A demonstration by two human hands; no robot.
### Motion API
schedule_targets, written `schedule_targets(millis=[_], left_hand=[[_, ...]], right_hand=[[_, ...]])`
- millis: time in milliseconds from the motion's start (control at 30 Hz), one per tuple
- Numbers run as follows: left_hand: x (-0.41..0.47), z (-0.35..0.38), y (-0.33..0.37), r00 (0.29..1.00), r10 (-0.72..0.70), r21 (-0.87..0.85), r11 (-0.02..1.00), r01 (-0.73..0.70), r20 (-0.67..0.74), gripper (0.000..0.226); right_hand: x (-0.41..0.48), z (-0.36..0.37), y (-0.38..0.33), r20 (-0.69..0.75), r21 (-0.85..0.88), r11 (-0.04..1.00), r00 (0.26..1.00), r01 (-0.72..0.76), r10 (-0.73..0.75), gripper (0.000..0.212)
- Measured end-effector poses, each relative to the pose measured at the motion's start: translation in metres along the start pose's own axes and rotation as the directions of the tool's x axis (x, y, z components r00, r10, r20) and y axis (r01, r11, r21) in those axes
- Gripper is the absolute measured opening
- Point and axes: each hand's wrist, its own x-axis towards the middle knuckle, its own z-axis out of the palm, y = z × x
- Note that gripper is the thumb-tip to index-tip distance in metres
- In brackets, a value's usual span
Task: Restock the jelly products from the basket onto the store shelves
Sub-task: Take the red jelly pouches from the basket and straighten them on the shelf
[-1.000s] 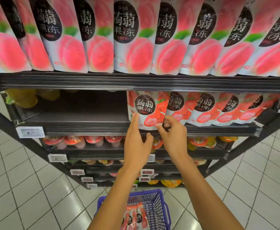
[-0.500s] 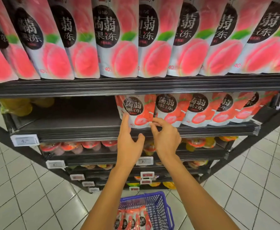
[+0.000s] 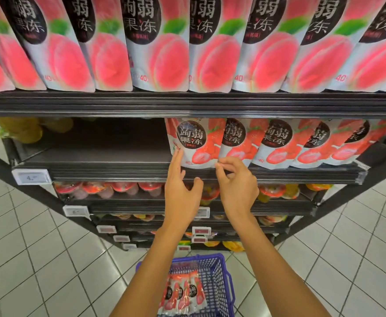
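– On the second black metal shelf (image 3: 96, 156), item one: what stands at the left end of the stocked row?
– A white-and-red strawberry jelly pouch (image 3: 194, 145). It stands upright at the front edge. Its right side overlaps the first of a row of matching strawberry pouches (image 3: 279, 145) that runs off to the right.

– State of the hands?
– The left hand (image 3: 181, 195) is spread with its fingers straight. The forefinger tip touches the pouch's lower left edge, and the hand grasps nothing. The right hand (image 3: 237, 186) is curled, with thumb and forefinger pinched together at the pouch's lower right corner.

– Remaining stock?
– A blue plastic mesh basket (image 3: 219, 280) sits on the white tiled floor (image 3: 27, 259), below the forearms. Several more strawberry pouches in the basket (image 3: 182, 294) lie flat, side by side.

– Surroundings?
– On the shelf above, large white-and-pink peach jelly pouches (image 3: 164, 53) stand side by side across the whole view. At the far left rear of the second shelf are yellow packets (image 3: 20, 131), too blurred to identify. On the shelf below is a line of clear jelly cups with red lids (image 3: 109, 188). A white price tag (image 3: 30, 177) is clipped to the left end of the second shelf's front rail. Its figures are not fully legible.
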Motion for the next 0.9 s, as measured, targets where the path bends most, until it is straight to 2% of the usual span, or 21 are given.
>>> schedule_targets(millis=[167,300,433,567,700,800,900], left_hand=[[-0.013,-0.012,-0.007,0.996,0.017,-0.097,0.995,-0.026,-0.091,0.052],[-0.023,-0.03,-0.033,0.997,-0.043,-0.098,0.995,0.037,-0.058,0.028],[-0.039,-0.053,-0.078,0.984,-0.176,-0.093,0.98,0.176,0.006,0.034],[-0.06,-0.081,-0.146,0.945,-0.319,-0.043,0.946,0.322,0.073,0.032],[-0.095,-0.109,-0.236,0.897,-0.415,0.074,0.91,0.408,0.155,0.016],[-0.129,-0.125,-0.303,0.846,-0.483,0.154,0.875,0.458,0.228,0.014],[-0.16,-0.13,-0.366,0.742,-0.623,0.29,0.779,0.556,0.248,0.017]], right_hand=[[-0.015,0.002,0.009,0.05,0.217,0.976,0.999,0.003,-0.014,0.023],[-0.039,0.006,0.018,0.009,0.299,0.954,1.0,-0.023,0.021,0.025],[-0.077,0.022,0.032,-0.016,0.335,0.942,1.0,0.009,-0.003,0.017],[-0.127,0.057,0.064,0.132,0.27,0.956,0.988,-0.111,0.077,0.012],[-0.188,0.107,0.117,0.314,0.229,0.926,0.923,-0.299,0.22,0.01],[-0.232,0.147,0.163,0.422,0.119,0.907,0.847,-0.404,0.322,0.01],[-0.266,0.184,0.208,0.535,0.033,0.831,0.712,-0.555,0.454,0.033]])
